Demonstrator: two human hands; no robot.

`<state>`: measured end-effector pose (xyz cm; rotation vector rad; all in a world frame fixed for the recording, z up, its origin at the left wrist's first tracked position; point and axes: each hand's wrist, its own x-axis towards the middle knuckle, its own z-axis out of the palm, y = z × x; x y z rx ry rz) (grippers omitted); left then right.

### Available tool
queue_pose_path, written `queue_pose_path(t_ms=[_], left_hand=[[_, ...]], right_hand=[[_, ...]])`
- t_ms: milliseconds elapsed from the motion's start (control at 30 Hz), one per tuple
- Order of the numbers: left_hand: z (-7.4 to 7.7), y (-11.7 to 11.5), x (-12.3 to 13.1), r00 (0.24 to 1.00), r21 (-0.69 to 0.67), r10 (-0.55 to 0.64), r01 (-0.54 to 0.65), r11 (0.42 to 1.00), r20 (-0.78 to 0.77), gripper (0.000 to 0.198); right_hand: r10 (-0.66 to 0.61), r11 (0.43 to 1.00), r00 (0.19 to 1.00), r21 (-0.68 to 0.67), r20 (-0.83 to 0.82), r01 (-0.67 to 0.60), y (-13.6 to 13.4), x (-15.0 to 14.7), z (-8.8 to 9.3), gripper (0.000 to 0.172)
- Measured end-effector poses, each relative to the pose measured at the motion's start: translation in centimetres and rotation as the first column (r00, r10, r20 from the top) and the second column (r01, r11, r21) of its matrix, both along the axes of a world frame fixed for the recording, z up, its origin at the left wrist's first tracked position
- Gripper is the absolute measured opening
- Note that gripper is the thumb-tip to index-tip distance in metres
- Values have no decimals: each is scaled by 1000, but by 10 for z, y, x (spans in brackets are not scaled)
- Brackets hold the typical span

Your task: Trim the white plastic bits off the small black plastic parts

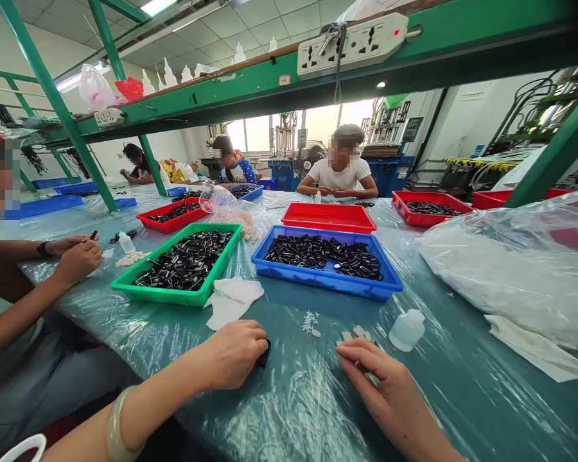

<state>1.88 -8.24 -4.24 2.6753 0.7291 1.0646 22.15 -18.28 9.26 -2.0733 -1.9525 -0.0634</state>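
My left hand [228, 354] curls closed on a small black part [264, 354], while my right hand [384, 385] rests half-open with white plastic pieces [354, 333] just beyond its fingertips.

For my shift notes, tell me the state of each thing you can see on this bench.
Left hand, closed on a black piece.
Right hand, curled beside small white pieces.
Blue tray, holding many black pieces.
Green tray, holding many black pieces.
Plastic bottle, lying on its side.
Power strip, red light lit.

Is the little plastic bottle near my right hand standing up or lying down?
Lying down: the translucent plastic bottle rests on its side on the plastic sheeting, neck pointing right, just past your right hand.
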Motion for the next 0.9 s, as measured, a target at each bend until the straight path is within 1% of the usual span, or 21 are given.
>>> queue_pose_path(t_ms=[67, 200, 267, 333, 367, 400, 433, 467, 500, 533, 567, 600, 633, 733, 800, 900], left_hand=[[3, -1, 3, 1000, -33, 9, -10, 999, -22, 31], [4, 2, 7, 998, -198, -55, 52, 979, -12, 37], [6, 2, 8, 998, -271, -57, 58, 961, 12, 43], [14, -3, 10, 999, -307, -37, 47, 950, 36, 47], [20, -7, 11, 997, -345, -40, 59, 937, 63, 48], [28, -11, 12, 995, -373, -52, 81, 924, 88, 47], [38, -16, 14, 987, -431, -91, 140, 892, 133, 47], [47, -20, 16, 937, -619, -178, 334, 711, 301, 45], [57, -24, 19, 871, -734, -181, 484, 476, 456, 45], [66, -27, 23, 824, -761, -149, 563, 323, 546, 45], [73, -29, 27, 792, -754, -118, 608, 246, 600, 45], [79, -30, 31, 765, -744, -96, 642, 185, 637, 47], [83, -31, 36, 742, -730, -82, 670, 135, 666, 49], [88, -30, 49, 680, -680, -78, 733, 28, 729, 52], [87, -29, 56, 647, -651, -82, 759, -27, 758, 53], [84, -27, 62, 625, -629, -76, 773, -76, 777, 54]], right_hand=[[17, 1000, 1000, -1, 10, -17, 0, -1, 1, 40], [34, 999, 999, 0, 19, -34, -1, -3, 1, 41], [40, 999, 999, -2, 16, -40, -1, -3, 0, 41], [47, 999, 999, 3, 8, -47, -1, -3, -1, 42], [51, 999, 999, 8, 3, -51, -1, -3, -1, 42], [53, 999, 999, 13, -2, -53, -1, -4, -1, 43], [54, 998, 999, 15, -6, -54, -1, -4, -1, 44], [54, 998, 998, 19, -13, -54, -1, -5, -1, 44], [50, 999, 999, 14, -20, -50, -1, -5, 0, 46], [48, 999, 998, 11, -31, -47, -1, -6, 1, 46], [46, 999, 998, 18, -46, -45, -1, -7, 2, 45], [44, 999, 997, 29, -61, -42, -1, -8, 4, 44], [40, 998, 996, 47, -74, -36, -1, -9, 6, 42], [7, 998, 999, 69, -52, -4, -2, -10, 13, 40], [-43, 998, 999, 50, 0, 43, -3, -9, 19, 39], [-121, 993, 990, 1, 66, 122, -3, -8, 27, 36]])
